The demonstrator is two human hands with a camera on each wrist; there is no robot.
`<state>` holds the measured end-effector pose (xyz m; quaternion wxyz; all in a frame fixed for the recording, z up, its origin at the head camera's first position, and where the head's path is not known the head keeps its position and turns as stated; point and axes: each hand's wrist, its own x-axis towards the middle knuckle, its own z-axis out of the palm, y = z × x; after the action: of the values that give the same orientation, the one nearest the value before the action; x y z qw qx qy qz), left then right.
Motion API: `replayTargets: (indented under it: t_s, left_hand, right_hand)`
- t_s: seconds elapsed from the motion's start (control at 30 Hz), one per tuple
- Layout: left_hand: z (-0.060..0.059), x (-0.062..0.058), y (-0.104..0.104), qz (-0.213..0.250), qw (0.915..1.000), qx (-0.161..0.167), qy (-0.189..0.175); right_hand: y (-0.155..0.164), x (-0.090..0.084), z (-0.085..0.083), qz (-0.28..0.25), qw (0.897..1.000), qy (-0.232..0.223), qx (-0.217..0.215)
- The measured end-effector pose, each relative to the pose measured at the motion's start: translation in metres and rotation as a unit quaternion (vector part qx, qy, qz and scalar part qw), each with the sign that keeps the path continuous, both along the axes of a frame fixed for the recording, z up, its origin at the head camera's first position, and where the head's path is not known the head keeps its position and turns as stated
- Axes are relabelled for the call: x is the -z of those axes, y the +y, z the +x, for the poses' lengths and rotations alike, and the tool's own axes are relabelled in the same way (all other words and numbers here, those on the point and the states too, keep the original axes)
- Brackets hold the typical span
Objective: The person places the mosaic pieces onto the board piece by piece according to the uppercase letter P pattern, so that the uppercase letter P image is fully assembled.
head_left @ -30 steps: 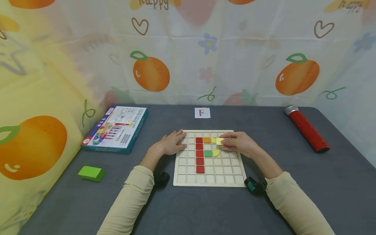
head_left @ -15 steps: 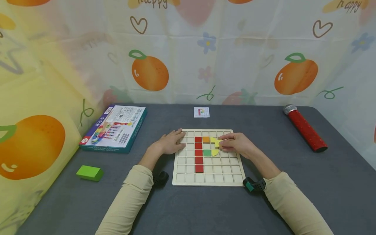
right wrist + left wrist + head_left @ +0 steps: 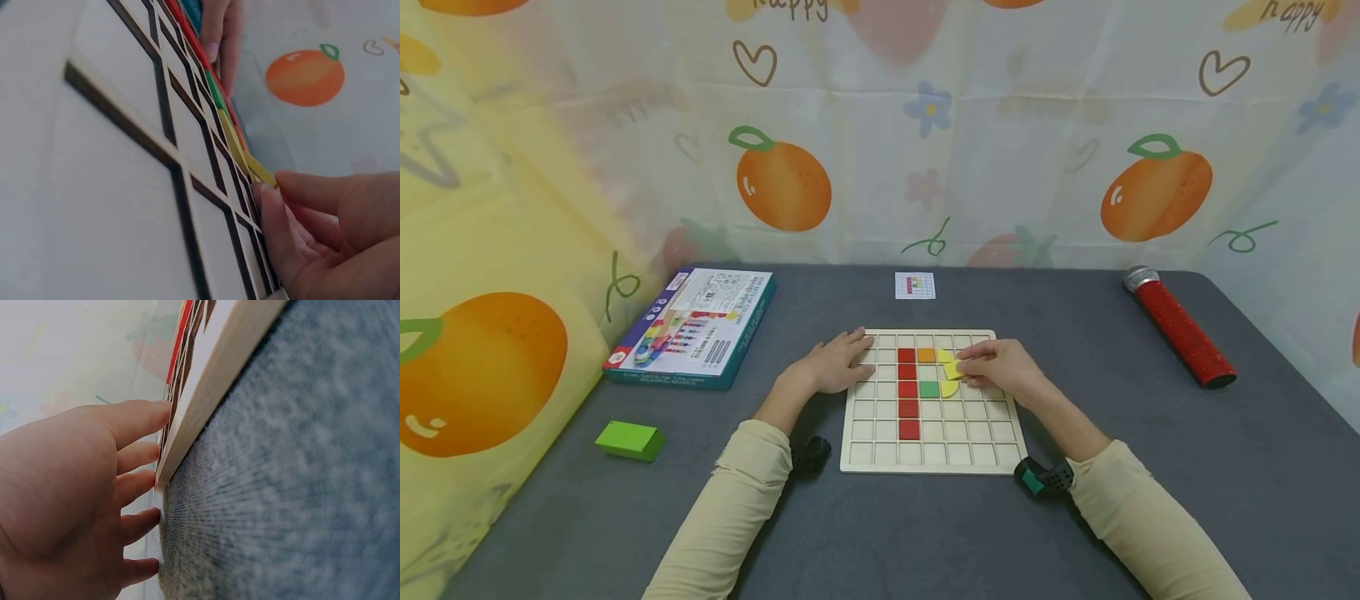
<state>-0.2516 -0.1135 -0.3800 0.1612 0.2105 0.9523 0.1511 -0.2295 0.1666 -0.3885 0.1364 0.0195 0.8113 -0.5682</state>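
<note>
A pale wooden grid board [image 3: 972, 454] lies on the dark table. On it a column of red square tiles [image 3: 908, 409] runs toward the person. Beside the column sit an orange tile [image 3: 927, 356], a green tile [image 3: 928, 389] and a rounded yellow tile [image 3: 949, 389], plus another yellow tile [image 3: 944, 356] at the back. Between thumb and fingers my right hand [image 3: 1006, 369] pinches a small yellow tile [image 3: 953, 370], held tilted close over the cells between the two yellow ones. My left hand [image 3: 833, 364] rests at the board's left edge, fingers spread and straight [image 3: 140, 422].
A game box [image 3: 696, 329] lies at the back left, with a green block [image 3: 629, 442] in front of it. Behind the board is a small card with a coloured grid pattern [image 3: 915, 286]. A red microphone [image 3: 1183, 332] lies at the right. A printed curtain [image 3: 865, 150] hangs behind.
The yellow tile in my right hand has turned and come slightly left and nearer the person, over the cells. My left hand keeps its place on the board.
</note>
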Motion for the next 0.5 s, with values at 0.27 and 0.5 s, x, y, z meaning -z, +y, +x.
replayTargets:
  t_s: [0.27, 0.5]
  left_hand:
    - [-0.0001, -0.0005, 0.0004, -0.003, 1.0, 0.0, -0.001]
    - [-0.0006, -0.0001, 0.0002, -0.002, 1.0, 0.001, -0.003]
  right_hand:
    - [-0.0076, -0.0013, 0.0044, 0.038, 0.999, 0.025, 0.03]
    - [-0.0066, -0.0043, 0.005, 0.053, 0.998, 0.022, 0.006]
